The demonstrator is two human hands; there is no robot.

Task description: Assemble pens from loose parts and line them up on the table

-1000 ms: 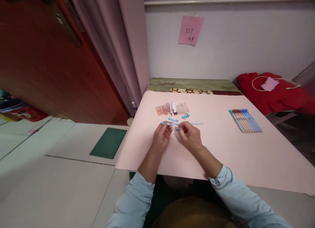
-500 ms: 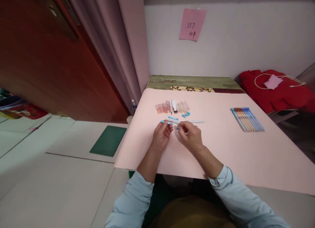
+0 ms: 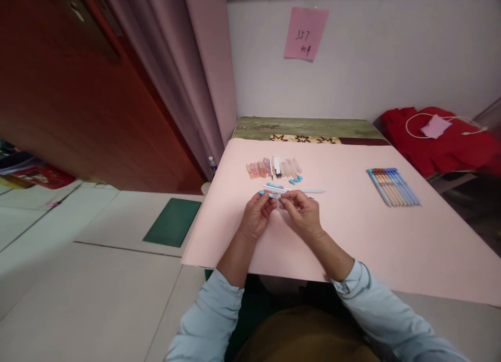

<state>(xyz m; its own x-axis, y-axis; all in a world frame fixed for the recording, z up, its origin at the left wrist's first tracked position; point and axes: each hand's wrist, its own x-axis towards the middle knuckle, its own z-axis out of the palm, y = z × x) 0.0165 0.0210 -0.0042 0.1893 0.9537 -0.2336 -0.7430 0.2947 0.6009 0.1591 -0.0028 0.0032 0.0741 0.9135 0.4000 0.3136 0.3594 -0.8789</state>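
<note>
My left hand (image 3: 256, 216) pinches a light-blue and white pen barrel (image 3: 269, 194) between thumb and fingers, just above the table. My right hand (image 3: 303, 213) is closed, with thumb and forefinger pinched at the right end of that barrel. What sits between the right fingertips is too small and covered to make out. Right behind the hands lie more white and blue pen parts (image 3: 276, 186) and a pale pointed pen tube (image 3: 316, 191). A few small blue pieces (image 3: 296, 180) lie farther back.
Pinkish grips (image 3: 258, 169), white and black refills (image 3: 277, 165) and clear sleeves (image 3: 291, 168) lie in a row at the back of the pink-covered table (image 3: 344, 247). Several pens (image 3: 393, 187) lie side by side at the right. A red cloth (image 3: 410, 127) is beyond the table's right edge.
My right fingertips have moved left to the end of the pen barrel, where a small gap was before. The left hand keeps its hold. The view has shifted slightly.
</note>
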